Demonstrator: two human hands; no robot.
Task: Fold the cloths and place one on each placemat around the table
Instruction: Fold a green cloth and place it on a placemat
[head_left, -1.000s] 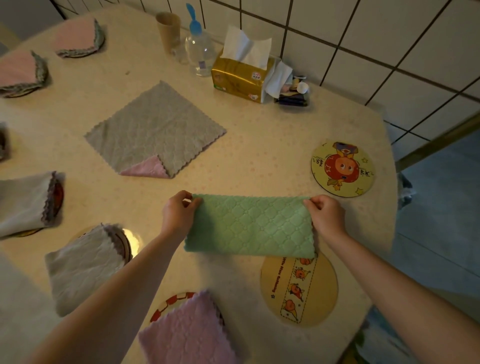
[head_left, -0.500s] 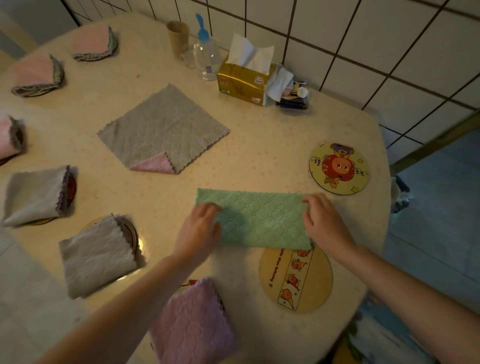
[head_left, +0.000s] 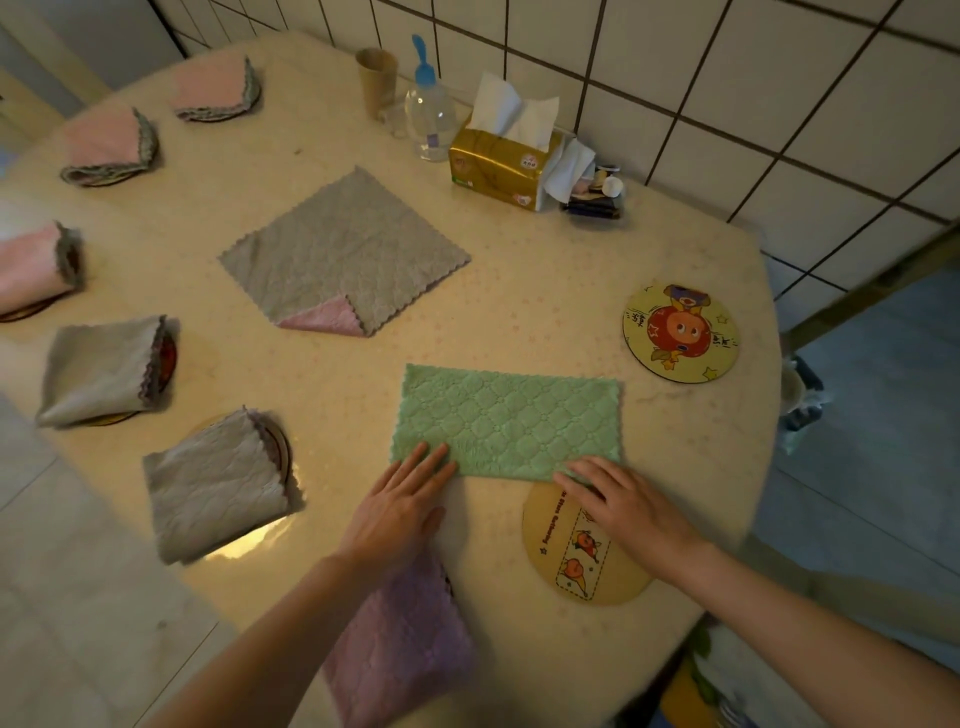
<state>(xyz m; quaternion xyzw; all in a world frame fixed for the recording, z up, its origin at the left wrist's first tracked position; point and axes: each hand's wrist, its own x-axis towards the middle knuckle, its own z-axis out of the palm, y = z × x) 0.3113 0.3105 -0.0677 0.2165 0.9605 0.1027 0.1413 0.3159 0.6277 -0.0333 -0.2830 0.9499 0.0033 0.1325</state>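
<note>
Green cloth (head_left: 508, 422) folded once, flat beside bare placemat (head_left: 582, 551); left hand (head_left: 400, 506) and right hand (head_left: 626, 501), fingers extended, press near edge to set crease.

The desk (head_left: 545, 291) is a big rounded one with a pale cream top speckled in faint pink, pushed close against a wall (head_left: 727, 93) of large white tiles with dark grout lines. Warm, dim light falls across it, and a bright glare sits on the glossy top near its left edge. Along the foot of the wall on the right runs a brownish skirting strip (head_left: 872, 280). The floor (head_left: 872, 467) to the right looks blue-grey and smooth; on the left the floor (head_left: 62, 597) is paler, laid in large tiles with thin joints. Up in the far left corner stands something grey and flat-fronted, too cropped to identify.
</note>
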